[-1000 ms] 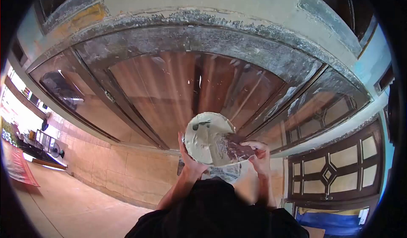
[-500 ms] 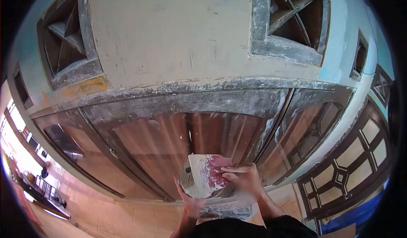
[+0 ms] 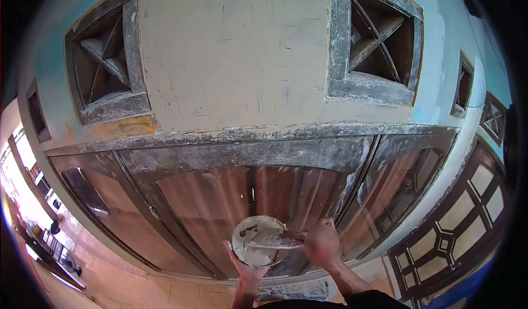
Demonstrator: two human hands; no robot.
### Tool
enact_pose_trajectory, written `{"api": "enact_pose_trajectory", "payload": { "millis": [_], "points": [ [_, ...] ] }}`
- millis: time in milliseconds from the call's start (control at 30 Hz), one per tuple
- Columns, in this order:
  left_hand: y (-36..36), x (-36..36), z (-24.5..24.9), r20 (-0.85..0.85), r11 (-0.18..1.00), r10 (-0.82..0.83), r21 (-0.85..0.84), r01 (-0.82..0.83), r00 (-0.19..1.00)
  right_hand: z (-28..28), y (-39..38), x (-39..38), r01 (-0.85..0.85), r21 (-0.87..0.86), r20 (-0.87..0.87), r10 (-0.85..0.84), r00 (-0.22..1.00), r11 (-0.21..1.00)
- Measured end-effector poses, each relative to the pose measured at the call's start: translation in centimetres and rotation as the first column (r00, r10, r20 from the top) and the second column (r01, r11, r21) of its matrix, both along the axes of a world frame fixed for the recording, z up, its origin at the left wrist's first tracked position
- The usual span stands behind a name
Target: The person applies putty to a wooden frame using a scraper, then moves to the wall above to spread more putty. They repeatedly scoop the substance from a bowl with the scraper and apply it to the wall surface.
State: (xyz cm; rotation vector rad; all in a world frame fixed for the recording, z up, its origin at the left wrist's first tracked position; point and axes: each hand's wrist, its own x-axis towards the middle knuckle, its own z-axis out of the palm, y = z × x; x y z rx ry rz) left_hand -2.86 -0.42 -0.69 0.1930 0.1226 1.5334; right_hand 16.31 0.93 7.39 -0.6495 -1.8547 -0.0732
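Note:
A round bowl (image 3: 236, 249) of pale putty rests in my left hand (image 3: 248, 269), which cups it from below and the left side. Inside it, dark marks or bits show on the putty. My right hand (image 3: 323, 245), partly blurred, is closed on a flat putty spreader (image 3: 278, 239) smeared with putty. The spreader's working end lies in the bowl, touching the putty, and is tilted so that it looks narrow. Both hands are low in the head view, in front of a brown wooden panel with glass (image 3: 253, 193).
Above the panel is a grey-beige coated wall (image 3: 236, 61) with scratch marks. A left vent frame (image 3: 138, 39) and a right vent frame (image 3: 337, 39) flank it. A dark door with panes (image 3: 443, 232) stands right. Tiled floor (image 3: 115, 265) lies below left.
The spreader has tipped from lying broad over the bowl to a narrow angle with its end in the putty. The bowl sits slightly lower in view, and the camera has tilted up.

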Motion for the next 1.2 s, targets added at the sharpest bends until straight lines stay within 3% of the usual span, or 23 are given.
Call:
{"api": "enact_pose_trajectory", "payload": {
  "millis": [100, 167, 200, 267, 333, 433, 467, 533, 567, 600, 633, 767, 867, 1033, 1200],
  "points": [
    [-0.2, -0.1, 0.2, 0.024, 1.000, -0.008, 0.001, 0.008, 1.000, 0.1, 0.1, 0.2, 0.072, 0.133, 0.114, -0.088, 0.990, 0.989],
    [0.2, -0.1, -0.9, -0.022, 0.999, -0.031, 0.010, 0.032, 0.999, -0.2, 0.2, 0.5, 0.044, -0.035, 0.067, -0.041, 0.997, 0.998],
    [-0.1, -0.1, -1.0, -0.022, 0.999, -0.035, 0.011, 0.035, 0.999, -0.1, 0.1, 0.5, 0.047, -0.035, 0.066, -0.045, 0.997, 0.998],
    [-0.1, -0.1, -0.8, -0.105, 1.000, -0.008, -0.018, 0.006, 0.994, 1.0, 0.1, 0.4, -0.048, -0.237, -0.202, -0.001, 0.979, 0.970],
    [-0.1, 0.0, -0.7, -0.088, 0.999, -0.002, -0.041, -0.002, 0.996, 5.5, 0.1, 1.9, 0.043, -0.260, -0.116, -0.075, 0.990, 0.965],
    [-0.8, 0.1, -0.3, -0.083, 0.998, -0.011, -0.057, 0.006, 0.997, 12.0, 1.7, 4.7, 0.202, -0.089, -0.063, -0.208, 0.976, 0.975],
    [-0.8, 0.2, -0.1, -0.087, 0.999, -0.018, -0.037, 0.015, 0.996, 13.7, 3.7, 5.3, 0.097, 0.029, -0.144, -0.092, 0.985, 0.995],
    [-0.5, 0.3, -0.9, -0.083, 1.000, 0.011, -0.020, -0.013, 0.996, 18.4, 3.8, 6.3, 0.307, -0.228, -0.164, -0.347, 0.924, 0.924],
    [-0.4, 0.3, -1.3, -0.081, 0.999, 0.041, -0.009, -0.041, 0.996, 20.2, 5.2, 7.1, 0.165, -0.104, -0.219, -0.184, 0.958, 0.981],
    [-0.5, 0.2, -1.2, -0.079, 0.999, 0.045, -0.002, -0.045, 0.996, 22.3, 5.8, 7.8, 0.306, -0.150, -0.156, -0.328, 0.932, 0.940],
    [-0.8, 0.0, -1.0, -0.111, 1.000, 0.031, 0.002, -0.031, 0.993, 23.6, 7.3, 8.3, 0.235, -0.082, -0.229, -0.248, 0.942, 0.969],
    [-0.9, -0.4, -1.4, -0.076, 0.999, -0.028, 0.028, 0.031, 0.997, 28.8, 10.2, 10.2, 0.182, -0.061, -0.122, -0.189, 0.974, 0.981],
    [-1.2, -0.5, -1.3, -0.104, 1.000, -0.011, 0.024, 0.013, 0.995, 30.7, 11.2, 10.3, 0.191, -0.118, -0.047, -0.198, 0.979, 0.974],
    [-1.4, -0.4, -0.6, -0.095, 0.999, -0.022, 0.020, 0.024, 0.995, 31.7, 11.9, 10.1, 0.090, -0.277, -0.115, -0.126, 0.985, 0.957],
    [-1.3, -0.3, -1.1, -0.087, 0.999, -0.027, 0.020, 0.029, 0.996, 32.9, 12.8, 9.5, 0.242, -0.255, -0.067, -0.267, 0.961, 0.936]
  ]
}}
